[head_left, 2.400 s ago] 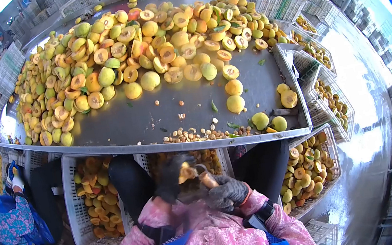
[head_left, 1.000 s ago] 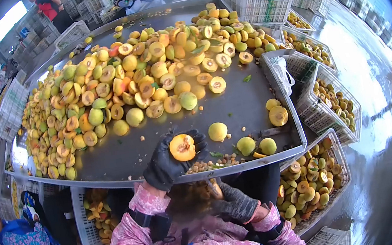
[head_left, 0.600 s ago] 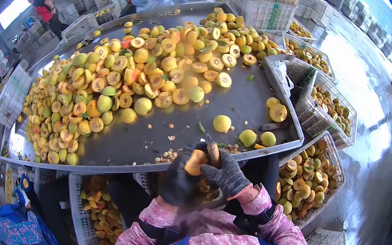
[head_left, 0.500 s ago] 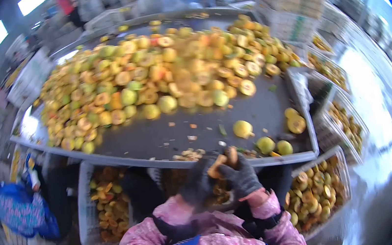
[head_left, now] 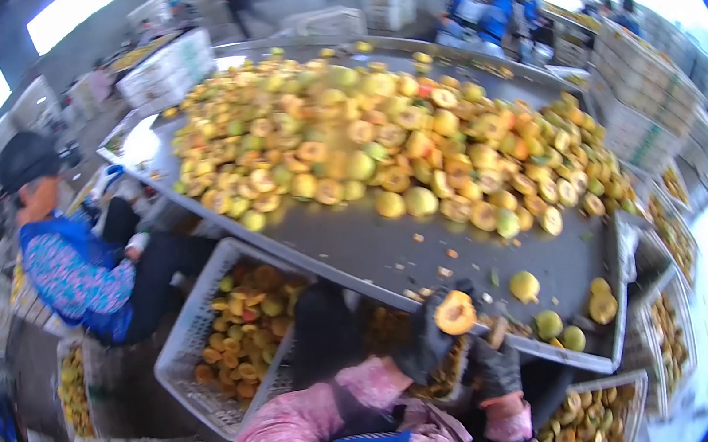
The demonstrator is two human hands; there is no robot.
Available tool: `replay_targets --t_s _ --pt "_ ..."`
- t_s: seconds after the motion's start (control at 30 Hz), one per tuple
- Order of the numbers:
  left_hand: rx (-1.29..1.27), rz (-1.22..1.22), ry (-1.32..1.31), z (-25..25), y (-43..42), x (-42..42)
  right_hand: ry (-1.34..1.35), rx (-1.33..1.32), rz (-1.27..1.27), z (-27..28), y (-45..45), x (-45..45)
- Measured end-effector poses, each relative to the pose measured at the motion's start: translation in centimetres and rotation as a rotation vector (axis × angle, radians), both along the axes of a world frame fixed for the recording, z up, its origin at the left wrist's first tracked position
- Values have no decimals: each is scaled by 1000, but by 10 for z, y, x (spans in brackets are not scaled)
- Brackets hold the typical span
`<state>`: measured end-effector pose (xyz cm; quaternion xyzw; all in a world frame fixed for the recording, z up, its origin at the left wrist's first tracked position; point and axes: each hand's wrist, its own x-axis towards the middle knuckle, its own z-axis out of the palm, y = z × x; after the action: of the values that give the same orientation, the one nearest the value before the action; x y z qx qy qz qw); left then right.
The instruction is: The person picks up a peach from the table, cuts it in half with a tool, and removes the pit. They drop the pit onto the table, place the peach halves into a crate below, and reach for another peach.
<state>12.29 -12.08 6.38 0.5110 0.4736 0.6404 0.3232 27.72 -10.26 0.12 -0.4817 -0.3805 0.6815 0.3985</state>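
My left hand (head_left: 427, 336), in a dark glove, holds a halved yellow fruit (head_left: 455, 312) with its orange cut face turned up. Just right of it, my right hand (head_left: 495, 366) in a grey glove is closed round the tool's wooden handle (head_left: 498, 332); the rest of the tool cannot be made out. Both hands are at the near edge of the metal table (head_left: 320, 234). A large heap of whole and halved fruit (head_left: 395, 126) covers much of the tabletop, with small pits and scraps near my hands.
A crate of halved fruit (head_left: 247, 324) stands left of my legs, another (head_left: 591, 422) to the right. A seated person (head_left: 78, 266) is at the left, and another person (head_left: 487, 11) sits beyond the table. Stacked crates (head_left: 645, 84) rise at the right.
The view has swung left, so the table appears tilted and more of the seated person shows. The fruit half in my left hand has turned its cut face up and stands apart from the tool.
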Motion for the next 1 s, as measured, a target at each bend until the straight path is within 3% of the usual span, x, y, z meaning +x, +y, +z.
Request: replay_targets --t_s 0.13,0.2,0.27,0.33,0.4,0.47,0.57,0.67,0.7,0.77,0.8,0.87,0.97,1.0 --pt "-128 -221 -516 -18 5 8 154 40 109 40 -7 -6" --pt "-67 -239 -271 -10 2 2 135 80 168 56 -11 -4" --pt "-56 -218 -64 0 1 -3 -72 318 272 48 -12 -2" --pt "-109 -266 -157 -16 3 -6 -25 135 398 67 -18 1" --pt "-143 -304 -364 -28 4 -4 -315 337 502 58 -16 2" --pt "-148 -261 -386 -43 7 -2 -516 479 571 60 -16 2" --pt "-106 -239 -216 -45 4 -6 -745 641 643 64 -17 -1" --pt "-80 -170 -217 -31 1 1 -704 483 605 79 -17 -9" --pt "-79 -136 -261 -28 1 3 -700 569 590 69 -19 -9" --pt "-49 -77 63 -31 1 -2 -805 769 645 33 -18 -8" --pt "-47 -67 68 -38 2 -1 -911 891 705 17 -17 -8" --pt "-58 -69 -75 -57 5 3 -1358 1182 998 -4 -14 -11" --pt "-114 -58 -218 -68 6 7 -965 1331 627 -16 -15 -20" --pt "-138 -68 -305 -68 6 8 -704 1091 587 -23 -16 -23"
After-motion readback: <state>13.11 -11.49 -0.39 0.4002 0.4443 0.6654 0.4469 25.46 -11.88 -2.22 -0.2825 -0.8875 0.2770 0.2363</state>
